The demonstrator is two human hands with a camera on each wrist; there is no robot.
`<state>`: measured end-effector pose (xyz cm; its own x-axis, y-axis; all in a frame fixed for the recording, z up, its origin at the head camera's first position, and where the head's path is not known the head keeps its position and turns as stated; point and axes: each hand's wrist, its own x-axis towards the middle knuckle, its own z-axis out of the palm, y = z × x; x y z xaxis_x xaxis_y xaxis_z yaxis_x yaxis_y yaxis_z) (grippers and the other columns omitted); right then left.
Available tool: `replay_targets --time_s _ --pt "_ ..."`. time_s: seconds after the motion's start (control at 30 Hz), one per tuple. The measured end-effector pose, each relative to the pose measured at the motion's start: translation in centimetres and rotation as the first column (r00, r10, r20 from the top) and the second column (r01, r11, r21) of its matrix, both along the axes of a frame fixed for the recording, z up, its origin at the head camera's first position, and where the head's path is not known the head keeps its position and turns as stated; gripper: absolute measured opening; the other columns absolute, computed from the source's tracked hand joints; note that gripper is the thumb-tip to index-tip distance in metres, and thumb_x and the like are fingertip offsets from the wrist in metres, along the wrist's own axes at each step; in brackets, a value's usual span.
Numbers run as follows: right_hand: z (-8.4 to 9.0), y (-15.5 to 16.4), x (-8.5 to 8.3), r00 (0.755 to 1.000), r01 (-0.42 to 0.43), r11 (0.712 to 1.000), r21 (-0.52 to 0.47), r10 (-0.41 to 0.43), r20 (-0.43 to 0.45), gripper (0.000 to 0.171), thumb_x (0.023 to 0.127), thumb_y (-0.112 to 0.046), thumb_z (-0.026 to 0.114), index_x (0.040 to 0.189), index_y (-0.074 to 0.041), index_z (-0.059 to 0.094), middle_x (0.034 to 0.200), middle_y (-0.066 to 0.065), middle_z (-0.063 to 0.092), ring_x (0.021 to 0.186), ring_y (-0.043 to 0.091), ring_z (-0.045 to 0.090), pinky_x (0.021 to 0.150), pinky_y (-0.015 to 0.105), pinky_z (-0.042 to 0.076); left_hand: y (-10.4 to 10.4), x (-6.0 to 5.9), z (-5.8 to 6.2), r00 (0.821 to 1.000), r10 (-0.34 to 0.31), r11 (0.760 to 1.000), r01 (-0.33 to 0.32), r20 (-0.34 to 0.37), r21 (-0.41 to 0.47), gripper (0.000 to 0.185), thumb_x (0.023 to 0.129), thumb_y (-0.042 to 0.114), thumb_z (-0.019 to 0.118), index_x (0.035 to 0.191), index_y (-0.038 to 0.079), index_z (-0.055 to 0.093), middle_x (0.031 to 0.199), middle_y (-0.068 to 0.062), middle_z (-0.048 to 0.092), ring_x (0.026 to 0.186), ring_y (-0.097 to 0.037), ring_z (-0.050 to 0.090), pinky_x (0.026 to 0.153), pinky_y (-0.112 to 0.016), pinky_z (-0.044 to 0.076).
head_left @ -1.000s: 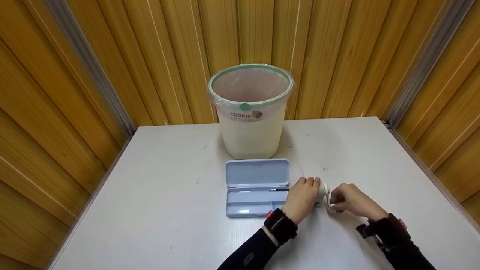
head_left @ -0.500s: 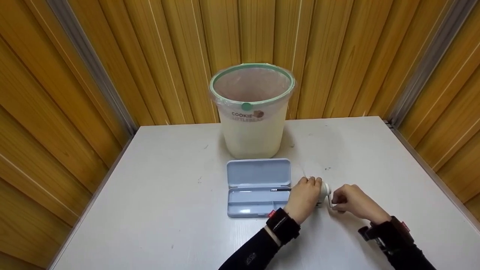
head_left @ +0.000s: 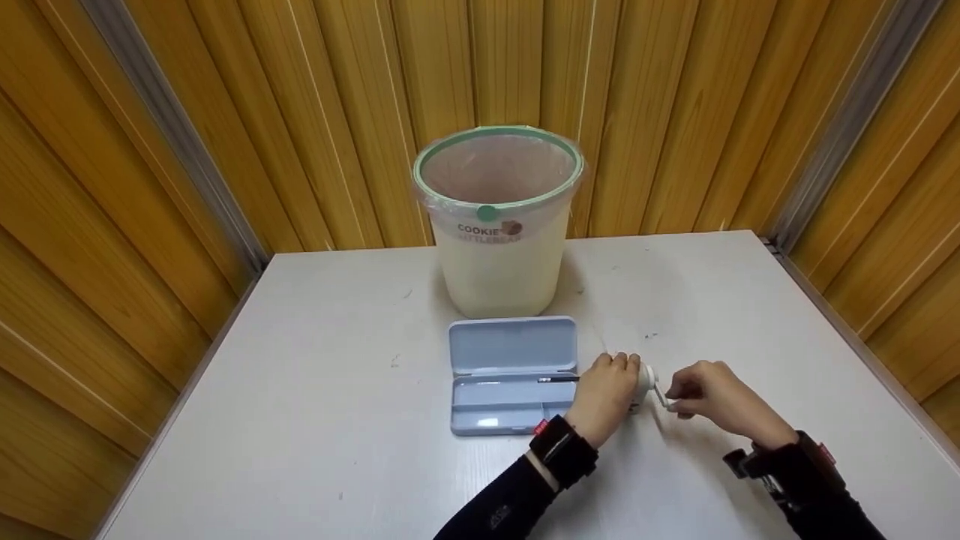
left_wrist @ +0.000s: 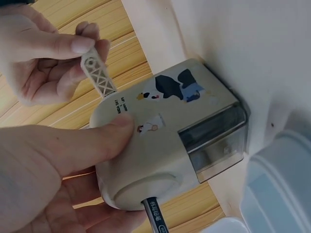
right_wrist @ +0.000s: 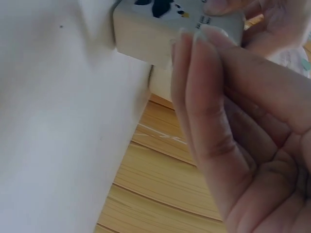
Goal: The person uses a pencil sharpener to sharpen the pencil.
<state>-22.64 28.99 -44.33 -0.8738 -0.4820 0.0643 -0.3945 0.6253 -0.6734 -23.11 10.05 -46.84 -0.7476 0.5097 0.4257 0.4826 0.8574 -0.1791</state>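
Note:
A white crank pencil sharpener (left_wrist: 160,116) with cartoon prints and a clear shavings drawer (left_wrist: 218,145) stands on the table. My left hand (head_left: 606,394) grips its body, thumb on one face and fingers round the other. A dark pencil (left_wrist: 154,213) sticks out of its front hole; in the head view the pencil's end shows over the case. My right hand (head_left: 712,397) pinches the end of the crank handle (left_wrist: 98,73) between thumb and fingers, at the side away from the pencil. In the right wrist view the right fingers (right_wrist: 206,92) mostly hide the crank.
A pale blue pencil case (head_left: 495,394) lies with its lid up, left of the sharpener. Behind it stands a cream bin (head_left: 502,270) with a green rim and plastic liner. Wood-look panels (head_left: 360,112) wall the white table (head_left: 300,375) in.
My right hand has shifted slightly right, and the crank handle has swung from pointing down to slanting outward. The left hand keeps its grip on the sharpener. The view has shifted slightly.

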Motion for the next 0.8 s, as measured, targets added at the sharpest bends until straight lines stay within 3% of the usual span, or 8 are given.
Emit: replay_targets --time_s 0.23,0.43,0.63,0.8 --pt "1.6 -0.3 -0.5 0.994 0.067 0.998 0.014 -0.065 -0.091 0.004 0.079 0.002 0.074 0.083 0.002 0.072 0.081 0.015 0.075 0.065 0.005 0.067 0.060 0.021 0.055 -0.2 -0.2 0.0 0.999 -0.015 1.000 0.015 0.036 0.007 0.033 0.086 0.016 0.068 0.118 0.018 0.067 0.104 0.007 0.070 0.087 -0.008 0.063 0.071 -0.016 0.052" --pt "1.3 -0.2 -0.2 0.986 0.120 0.992 -0.023 -0.122 -0.110 0.006 0.079 0.003 0.075 0.085 0.003 0.073 0.083 0.016 0.075 0.068 0.002 0.067 0.061 0.020 0.055 -0.3 -0.3 -0.1 0.998 -0.032 0.999 0.032 0.044 0.002 0.035 0.085 0.016 0.070 0.120 0.017 0.065 0.106 0.007 0.070 0.088 -0.009 0.063 0.072 -0.015 0.053" --pt "1.0 -0.6 -0.2 0.954 0.205 0.974 -0.100 -0.221 -0.202 0.010 0.078 0.006 0.075 0.087 0.003 0.074 0.088 0.020 0.075 0.071 0.003 0.069 0.064 0.015 0.055 -0.4 -0.4 -0.4 0.998 -0.054 0.999 0.054 0.045 0.008 0.033 0.088 0.016 0.068 0.121 0.017 0.065 0.107 0.007 0.070 0.090 -0.009 0.063 0.070 -0.016 0.054" --pt "1.1 -0.8 -0.5 0.943 0.213 0.973 -0.084 -0.227 -0.242 0.010 0.077 0.007 0.075 0.086 0.003 0.075 0.087 0.020 0.075 0.071 0.009 0.071 0.063 0.015 0.055 -0.4 -0.4 -0.2 0.996 -0.048 0.999 0.048 0.069 0.008 0.035 0.088 0.015 0.069 0.123 0.017 0.065 0.109 0.007 0.069 0.091 -0.009 0.063 0.070 -0.016 0.055"
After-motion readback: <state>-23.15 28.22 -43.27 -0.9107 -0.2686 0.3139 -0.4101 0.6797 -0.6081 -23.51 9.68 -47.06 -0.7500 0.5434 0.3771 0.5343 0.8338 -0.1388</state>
